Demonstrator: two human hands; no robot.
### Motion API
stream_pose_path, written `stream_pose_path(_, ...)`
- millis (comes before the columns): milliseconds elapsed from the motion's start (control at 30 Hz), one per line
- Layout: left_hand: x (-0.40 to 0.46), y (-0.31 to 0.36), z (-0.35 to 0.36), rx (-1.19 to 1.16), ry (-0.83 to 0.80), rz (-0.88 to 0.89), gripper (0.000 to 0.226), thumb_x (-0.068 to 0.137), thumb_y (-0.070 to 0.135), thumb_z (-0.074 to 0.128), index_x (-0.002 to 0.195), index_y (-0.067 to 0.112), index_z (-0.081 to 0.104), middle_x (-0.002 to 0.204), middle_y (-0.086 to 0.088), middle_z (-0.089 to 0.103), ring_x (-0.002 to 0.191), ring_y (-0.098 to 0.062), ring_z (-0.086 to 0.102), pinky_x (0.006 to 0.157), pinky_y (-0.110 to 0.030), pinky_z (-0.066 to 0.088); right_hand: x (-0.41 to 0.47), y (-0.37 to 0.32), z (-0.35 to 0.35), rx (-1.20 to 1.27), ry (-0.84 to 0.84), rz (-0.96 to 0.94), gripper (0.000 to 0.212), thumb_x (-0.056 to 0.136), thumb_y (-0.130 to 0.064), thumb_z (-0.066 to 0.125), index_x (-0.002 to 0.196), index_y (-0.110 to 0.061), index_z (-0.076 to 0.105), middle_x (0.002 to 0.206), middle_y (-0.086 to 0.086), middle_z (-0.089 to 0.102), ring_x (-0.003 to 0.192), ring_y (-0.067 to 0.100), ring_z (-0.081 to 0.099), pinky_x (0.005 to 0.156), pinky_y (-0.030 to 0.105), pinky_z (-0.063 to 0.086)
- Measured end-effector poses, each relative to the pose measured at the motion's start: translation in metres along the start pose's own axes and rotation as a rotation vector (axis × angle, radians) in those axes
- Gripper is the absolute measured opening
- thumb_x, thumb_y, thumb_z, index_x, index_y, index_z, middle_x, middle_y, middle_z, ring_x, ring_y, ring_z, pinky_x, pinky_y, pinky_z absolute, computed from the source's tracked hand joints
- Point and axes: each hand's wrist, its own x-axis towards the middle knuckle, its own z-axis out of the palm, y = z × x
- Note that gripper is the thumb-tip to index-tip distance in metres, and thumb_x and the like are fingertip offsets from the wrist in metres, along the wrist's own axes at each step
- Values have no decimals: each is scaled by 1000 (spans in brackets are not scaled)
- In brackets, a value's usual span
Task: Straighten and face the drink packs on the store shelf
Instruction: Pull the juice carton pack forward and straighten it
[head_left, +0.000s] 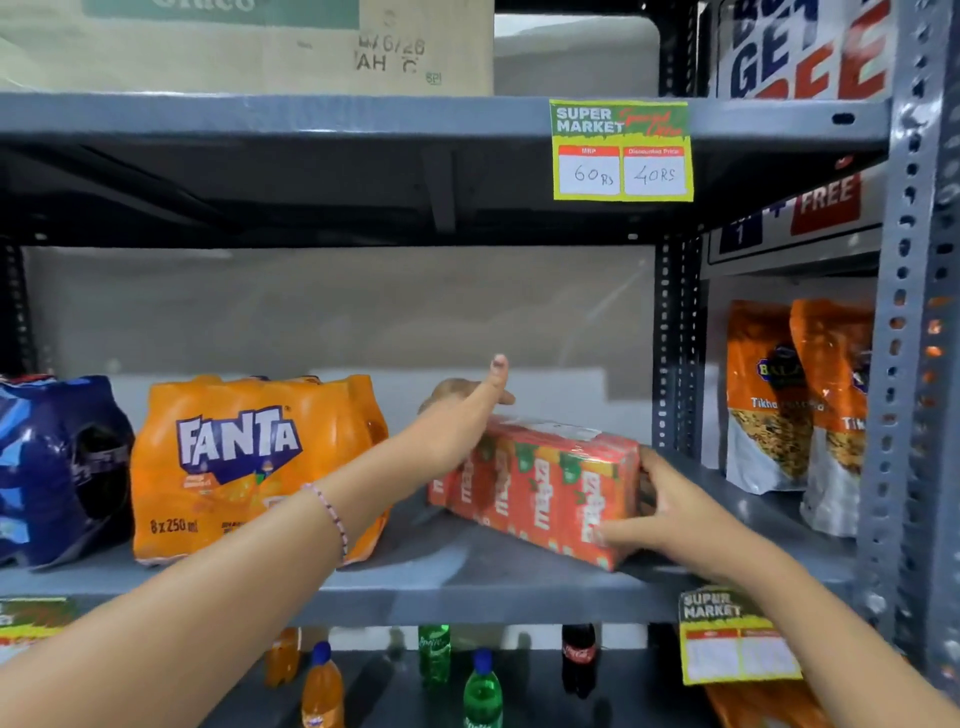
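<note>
A red shrink-wrapped pack of juice cartons (545, 493) lies skewed on the grey middle shelf (467, 587), its near right corner turned toward the shelf's front edge. My left hand (467, 410) rests on the pack's far left top corner, thumb raised. My right hand (660, 514) grips the pack's right end, fingers spread over the front face. An orange Fanta pack (249, 467) stands to the left, label facing forward. A dark blue drink pack (57, 467) stands at the far left, partly cut off by the frame.
Orange snack pouches (795, 400) stand in the neighbouring bay on the right, behind a perforated upright (904, 364). Price tags (621, 150) hang on the shelf edges. Several small soda bottles (483, 686) stand on the shelf below. A cardboard box (249, 47) sits on top.
</note>
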Motion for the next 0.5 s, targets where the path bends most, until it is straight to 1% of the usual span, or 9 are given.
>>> stream_pose_path(100, 25, -19, 11, -68, 170, -216, 65, 100, 59, 29, 140, 15, 53, 148, -13, 48, 136, -34, 45, 106, -40, 38, 16, 21, -31, -42, 82, 38, 132, 29, -35, 100, 144, -27, 36, 135, 3, 56, 123, 21, 60, 99, 43, 52)
stream_pose_path(133, 31, -25, 14, -125, 190, -254, 61, 99, 57, 37, 143, 16, 50, 147, -13, 49, 132, -35, 50, 101, -39, 42, 25, 28, -37, -34, 104, 61, 138, 31, -30, 101, 150, -22, 30, 136, 6, 55, 125, 24, 57, 100, 43, 51)
stream_pose_path(200, 38, -40, 21, -288, 218, -290, 56, 95, 47, 57, 142, 18, 47, 137, -12, 59, 116, -32, 62, 91, -36, 49, 44, 31, -38, -9, 103, 97, 114, 60, 2, 89, 154, -16, 27, 134, 14, 59, 122, 29, 59, 90, 38, 54)
stream_pose_path(233, 39, -48, 25, -375, 238, -301, 55, 92, 40, 63, 140, 18, 47, 128, -12, 64, 107, -31, 66, 90, -38, 53, 52, 29, -32, -2, 119, 106, 94, 73, 14, 76, 152, -15, 32, 130, 16, 63, 117, 28, 63, 83, 33, 56)
stream_pose_path(267, 40, -54, 29, -442, 259, -304, 54, 90, 36, 66, 137, 17, 48, 119, -13, 68, 99, -31, 69, 90, -41, 55, 59, 30, -27, -7, 142, 107, 74, 83, 16, 63, 146, -15, 41, 123, 15, 67, 109, 26, 67, 79, 30, 58)
stream_pose_path(333, 33, -65, 34, -521, 272, -331, 51, 88, 35, 69, 131, 18, 47, 109, -13, 71, 90, -29, 71, 85, -41, 57, 72, 29, -13, 142, 186, 153, 40, 92, 3, 48, 125, -14, 61, 102, 12, 74, 91, 24, 71, 82, 37, 59)
stream_pose_path(367, 35, -63, 34, -548, 261, -323, 50, 89, 36, 68, 130, 20, 45, 108, -13, 72, 88, -28, 71, 81, -38, 57, 79, 21, -11, 227, 227, 175, 30, 95, -7, 45, 116, -13, 66, 95, 14, 74, 84, 26, 71, 83, 40, 57)
stream_pose_path(433, 28, -71, 32, -583, 232, -323, 53, 91, 36, 66, 137, 21, 45, 112, -13, 71, 86, -27, 71, 75, -34, 56, 81, 17, 3, 288, 232, 185, 32, 100, -33, 45, 104, -15, 70, 89, 15, 76, 79, 28, 72, 85, 45, 54)
stream_pose_path(500, 33, -66, 31, -557, 204, -281, 55, 94, 38, 61, 144, 23, 43, 115, -11, 70, 87, -24, 71, 72, -32, 56, 81, 11, 2, 327, 238, 178, 34, 99, -43, 48, 94, -19, 71, 80, 9, 78, 74, 26, 73, 90, 49, 53)
